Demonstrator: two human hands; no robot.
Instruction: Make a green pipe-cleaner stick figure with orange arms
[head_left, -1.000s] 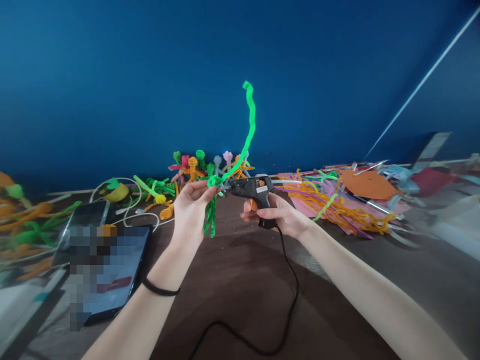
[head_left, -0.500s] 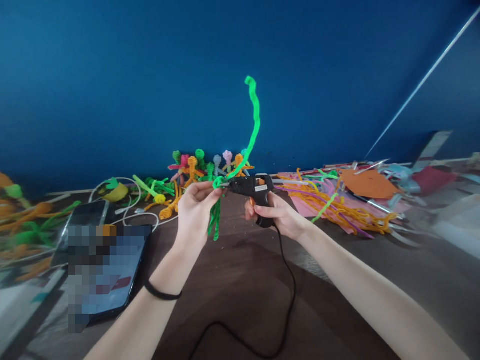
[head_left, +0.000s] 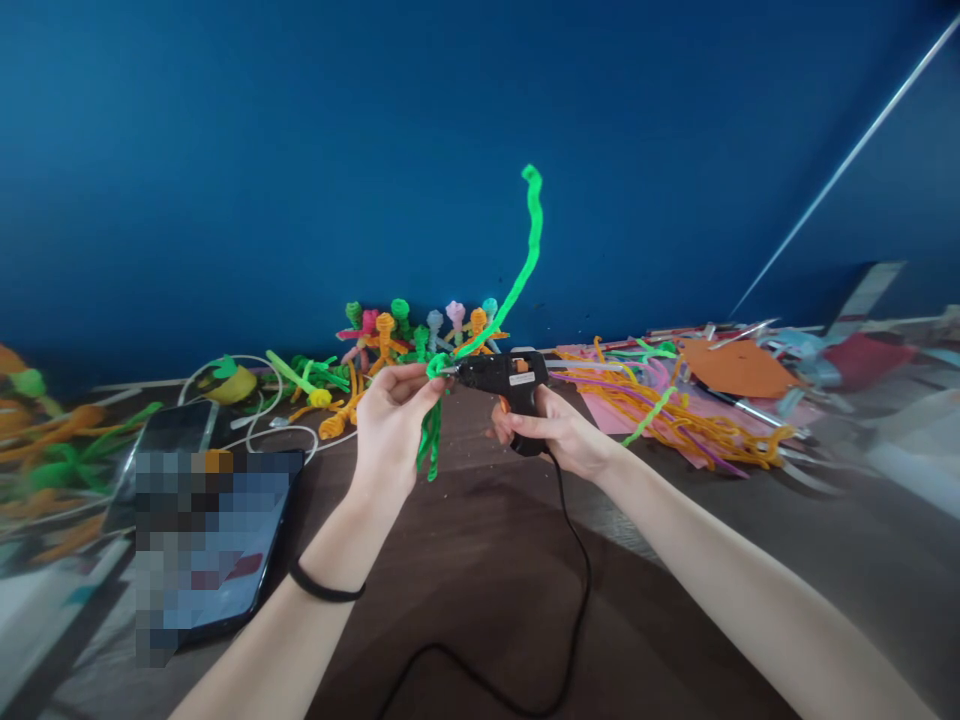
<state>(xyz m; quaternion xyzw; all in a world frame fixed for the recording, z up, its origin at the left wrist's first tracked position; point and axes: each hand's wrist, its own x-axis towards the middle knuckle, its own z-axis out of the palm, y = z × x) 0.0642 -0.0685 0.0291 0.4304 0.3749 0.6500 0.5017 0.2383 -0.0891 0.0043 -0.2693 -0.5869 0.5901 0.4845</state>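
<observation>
The scene is being lit softly and evenly, with no hard glare being thrown anywhere. The blue wall (head_left: 300, 150) is being shown brightest in its middle and darker toward the top corners. The brown table (head_left: 465, 560) is being washed paler on its right side, while broad, soft-edged shadows are being cast between and under the forearms. The centre is being rendered sharply: the green pipe cleaner (head_left: 517, 275) and the black glue gun (head_left: 502, 375) are being kept crisp. Toward the edges everything is being stretched and smeared, as with the orange craft pieces (head_left: 45, 440) at left and the paper scraps (head_left: 862, 390) at right. The tablet screen (head_left: 210, 540) is being masked by pixelation.
</observation>
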